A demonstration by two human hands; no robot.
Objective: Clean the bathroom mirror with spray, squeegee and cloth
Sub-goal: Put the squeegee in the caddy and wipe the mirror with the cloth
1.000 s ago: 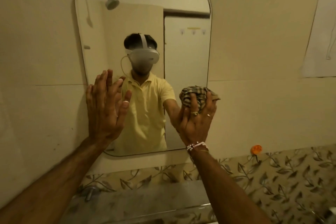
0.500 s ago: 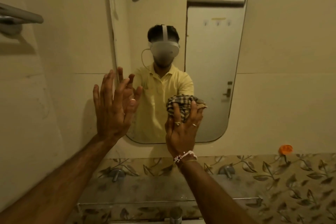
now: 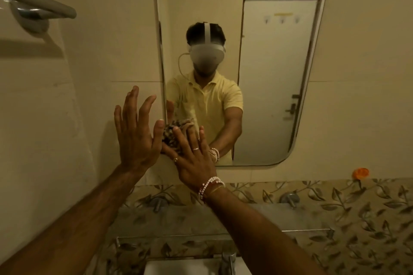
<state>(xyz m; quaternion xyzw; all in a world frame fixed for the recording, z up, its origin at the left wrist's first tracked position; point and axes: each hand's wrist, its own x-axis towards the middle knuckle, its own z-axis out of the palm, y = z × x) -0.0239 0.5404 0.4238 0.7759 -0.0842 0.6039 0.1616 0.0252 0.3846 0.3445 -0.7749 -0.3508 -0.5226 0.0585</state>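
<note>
The rounded wall mirror (image 3: 268,73) hangs above the basin and reflects a person in a yellow shirt. My right hand (image 3: 194,161) holds a bunched checked cloth (image 3: 172,134) against the mirror's lower left corner, with its fingers laid over the wad. The cloth sticks out past the fingertips. My left hand (image 3: 136,136) is flat with its fingers spread, on the wall just beside the mirror's left edge and touching the right hand's side. No spray bottle or squeegee is in view.
A metal towel bar (image 3: 38,4) juts out at the upper left. Below the mirror a glass shelf (image 3: 223,232) runs in front of leaf-patterned tiles, with a tap (image 3: 228,261) and white basin (image 3: 178,268) beneath. An orange hook (image 3: 360,173) sits on the wall at the right.
My right hand has swept the cloth from the mirror's right side across to its lower left corner, up against my left hand. The camera view has swung left.
</note>
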